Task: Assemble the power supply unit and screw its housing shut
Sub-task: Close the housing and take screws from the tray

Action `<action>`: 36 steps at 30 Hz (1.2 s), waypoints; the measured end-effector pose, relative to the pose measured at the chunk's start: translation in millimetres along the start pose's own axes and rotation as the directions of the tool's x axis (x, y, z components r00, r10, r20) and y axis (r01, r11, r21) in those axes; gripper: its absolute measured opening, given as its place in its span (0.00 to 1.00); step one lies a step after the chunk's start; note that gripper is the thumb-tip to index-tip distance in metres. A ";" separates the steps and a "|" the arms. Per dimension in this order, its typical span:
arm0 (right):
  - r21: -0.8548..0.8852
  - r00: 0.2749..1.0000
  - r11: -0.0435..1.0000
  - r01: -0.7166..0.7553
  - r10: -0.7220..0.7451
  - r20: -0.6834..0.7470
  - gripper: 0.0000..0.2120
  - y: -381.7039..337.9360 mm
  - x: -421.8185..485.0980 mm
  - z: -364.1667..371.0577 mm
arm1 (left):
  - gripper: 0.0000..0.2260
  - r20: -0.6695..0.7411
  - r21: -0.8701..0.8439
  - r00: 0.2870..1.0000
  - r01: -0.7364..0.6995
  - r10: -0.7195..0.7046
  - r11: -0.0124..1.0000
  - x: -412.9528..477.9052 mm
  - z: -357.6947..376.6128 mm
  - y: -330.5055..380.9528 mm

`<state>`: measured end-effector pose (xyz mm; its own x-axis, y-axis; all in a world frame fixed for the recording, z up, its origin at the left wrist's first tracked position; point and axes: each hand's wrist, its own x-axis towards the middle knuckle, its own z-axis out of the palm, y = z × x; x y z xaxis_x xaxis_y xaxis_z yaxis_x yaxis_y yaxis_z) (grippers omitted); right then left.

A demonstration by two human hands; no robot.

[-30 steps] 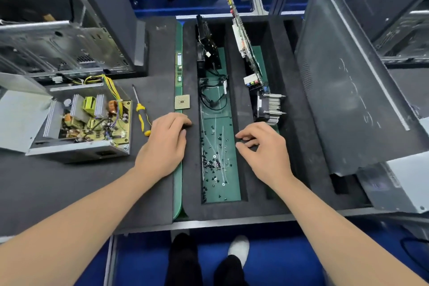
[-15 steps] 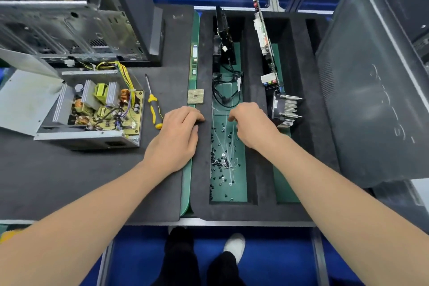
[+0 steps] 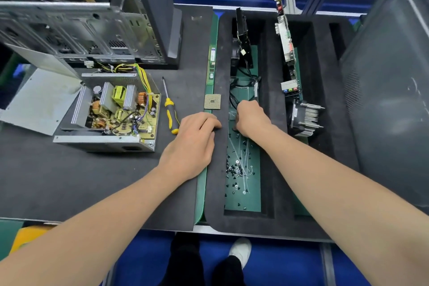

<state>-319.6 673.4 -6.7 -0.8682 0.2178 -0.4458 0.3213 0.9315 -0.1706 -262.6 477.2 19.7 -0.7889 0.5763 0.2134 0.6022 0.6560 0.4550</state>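
The open power supply unit (image 3: 116, 111) sits at the left on the black mat, its circuit board and coils exposed. Its grey metal cover (image 3: 39, 100) lies tilted against its left side. A yellow-handled screwdriver (image 3: 170, 114) lies just right of the unit. Several small black screws (image 3: 236, 169) are scattered on the green floor of a slot in the black foam tray (image 3: 216, 181). My left hand (image 3: 192, 144) rests flat on the mat's edge beside the screwdriver. My right hand (image 3: 251, 118) reaches down into the screw slot with curled fingers; its fingertips are hidden.
A CPU chip (image 3: 212, 101) lies just beyond my left hand. A heatsink (image 3: 306, 118) and an upright circuit card (image 3: 287, 49) fill the neighbouring slot. An open computer case (image 3: 81, 35) stands behind the unit, and a large grey side panel (image 3: 390, 100) leans at the right.
My right hand has moved left and forward from the foam ridge into the screw slot, and its fingers have curled down. My left hand has stayed where it was.
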 end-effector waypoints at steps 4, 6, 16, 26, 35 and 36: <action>-0.048 0.999 0.998 0.047 -0.048 -0.006 0.11 0.9 -1.0 5.9 | 0.10 -0.007 0.002 1.000 -0.005 0.005 1.000 0.0 0.4 0.0; -0.111 0.996 0.990 0.087 -0.086 0.018 0.12 3.4 -3.2 10.0 | 0.09 -0.010 0.002 1.000 -0.003 0.003 1.000 -0.1 0.6 -0.1; 0.410 0.998 0.911 0.033 -0.011 -0.057 0.10 4.4 -27.0 -3.6 | 0.10 -0.001 0.005 1.000 0.010 -0.010 1.000 0.0 1.4 -0.1; 0.685 0.976 0.708 0.172 -0.026 -0.218 0.07 8.0 -92.8 -35.7 | 0.15 0.084 -0.118 0.981 0.186 -0.177 0.975 -2.8 -13.9 17.8; 0.825 0.922 0.458 0.331 -0.342 -0.180 0.15 -30.6 -128.7 -87.0 | 0.06 -0.113 -0.279 0.969 0.183 -0.221 0.943 -3.4 -107.4 31.6; 0.834 0.912 0.435 0.339 -0.368 -0.179 0.16 -38.5 -130.1 -89.4 | 0.05 -0.106 -0.277 0.970 0.183 -0.219 0.943 -5.3 -117.5 29.0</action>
<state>-252.8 635.3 136.4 -0.9782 -0.0917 -0.1864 0.1604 0.2367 -0.9583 -255.4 436.0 133.4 -0.9101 0.3634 0.1992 0.3902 0.5895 0.7073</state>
